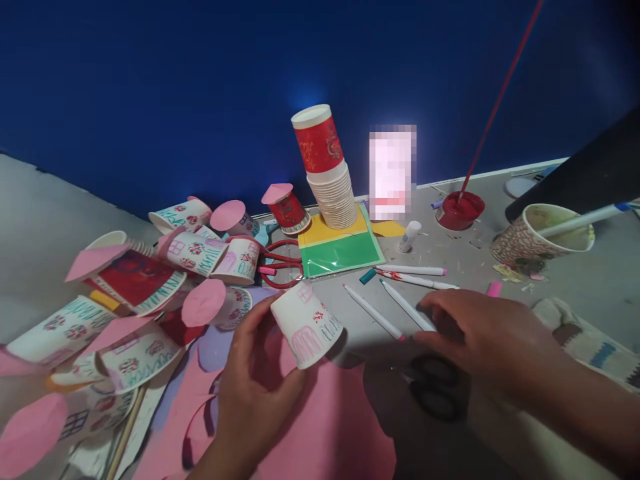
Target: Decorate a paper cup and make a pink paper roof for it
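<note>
My left hand [260, 387] gripped a decorated paper cup [306, 325], centre frame, no pink lid yet. Right hand [480, 337], fingers loosely curled, touched a marker [407, 308] on the surface. Finished cups [135, 280] w/ lids piled at left; blank stack [336, 197] left.

1. The left side is blocked by a pile of decorated cups [150, 293] and pink paper circles [203, 303].
2. At the back, the cup stack [327, 170] stands on coloured sheets [340, 250].
3. Markers [400, 300] and black scissors [437, 387] lie in the middle.
4. The bare table [575, 287] before the patterned cup [535, 237] is free.
</note>
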The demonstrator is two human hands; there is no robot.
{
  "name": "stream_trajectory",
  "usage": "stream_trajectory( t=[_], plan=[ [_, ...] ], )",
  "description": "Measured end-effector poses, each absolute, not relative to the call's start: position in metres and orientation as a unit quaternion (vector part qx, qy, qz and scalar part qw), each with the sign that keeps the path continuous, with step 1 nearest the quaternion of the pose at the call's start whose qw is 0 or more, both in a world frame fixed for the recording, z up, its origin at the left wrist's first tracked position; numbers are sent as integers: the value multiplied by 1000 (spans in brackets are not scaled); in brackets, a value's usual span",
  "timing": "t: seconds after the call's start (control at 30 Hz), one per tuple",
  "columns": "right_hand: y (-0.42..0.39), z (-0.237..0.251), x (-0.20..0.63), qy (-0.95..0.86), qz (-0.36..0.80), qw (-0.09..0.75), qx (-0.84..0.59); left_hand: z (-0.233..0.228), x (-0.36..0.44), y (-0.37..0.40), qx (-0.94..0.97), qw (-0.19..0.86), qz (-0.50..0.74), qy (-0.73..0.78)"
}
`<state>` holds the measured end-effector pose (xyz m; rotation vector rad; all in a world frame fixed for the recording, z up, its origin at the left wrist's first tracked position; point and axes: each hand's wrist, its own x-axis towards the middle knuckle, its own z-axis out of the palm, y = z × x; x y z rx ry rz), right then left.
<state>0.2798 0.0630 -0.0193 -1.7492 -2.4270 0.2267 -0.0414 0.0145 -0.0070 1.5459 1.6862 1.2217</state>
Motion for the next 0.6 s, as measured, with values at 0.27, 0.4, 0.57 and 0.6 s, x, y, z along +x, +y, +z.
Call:
stream_trajectory(
  t=[0.27, 0.4, 0.57, 0.6],
  plan=[
    [72, -33, 276, -842, 98, 109, -520, -15, -40, 15, 594, 311, 488, 558],
    [70, -25, 282, -837, 187, 191, -478, -13, -44, 14, 584, 343, 493, 546],
    [69, -12, 281, -828, 238, 278, -425, -12, -45, 14, 607, 354, 467, 537],
    [69, -8, 280, -819, 222, 297, -438, -12, -44, 14, 610, 365, 470, 524]
  ],
)
